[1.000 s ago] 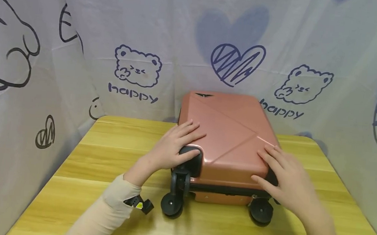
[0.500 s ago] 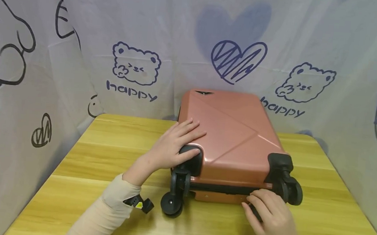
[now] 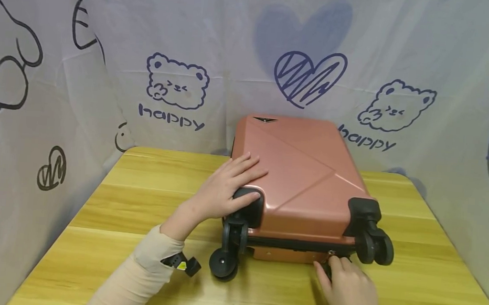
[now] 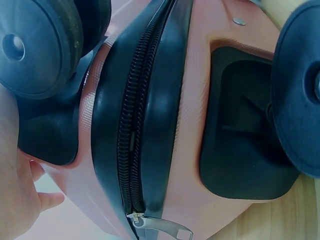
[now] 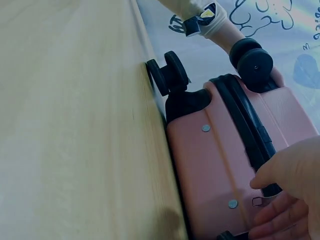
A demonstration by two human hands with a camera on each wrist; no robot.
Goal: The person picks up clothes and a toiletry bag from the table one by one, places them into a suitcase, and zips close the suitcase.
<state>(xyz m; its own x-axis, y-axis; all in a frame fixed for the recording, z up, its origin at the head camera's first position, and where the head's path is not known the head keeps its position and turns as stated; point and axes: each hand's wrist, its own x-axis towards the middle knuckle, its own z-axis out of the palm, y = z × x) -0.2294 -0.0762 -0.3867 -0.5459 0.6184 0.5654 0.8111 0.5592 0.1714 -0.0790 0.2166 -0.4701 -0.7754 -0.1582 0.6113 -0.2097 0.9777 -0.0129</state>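
A pink hard-shell suitcase lies flat on the table, wheels toward me. My left hand rests on its near left corner with fingers spread, thumb over the black corner guard. Low at the near right side is my right hand, beside the zipper band. In the right wrist view, a small zipper pull shows between the right thumb and fingers, which stand apart. A black zipper runs along the suitcase side in the left wrist view, with a metal zipper pull at its lower end.
Black wheels stick out at the suitcase's near corners, one pair close to my right hand. The wood-grain table extends to both sides. A white printed cloth hangs behind and at the sides.
My right hand has left the suitcase's near right corner and moved down to the zipper band, shifting slightly since half a second ago. My left hand has stayed in place.
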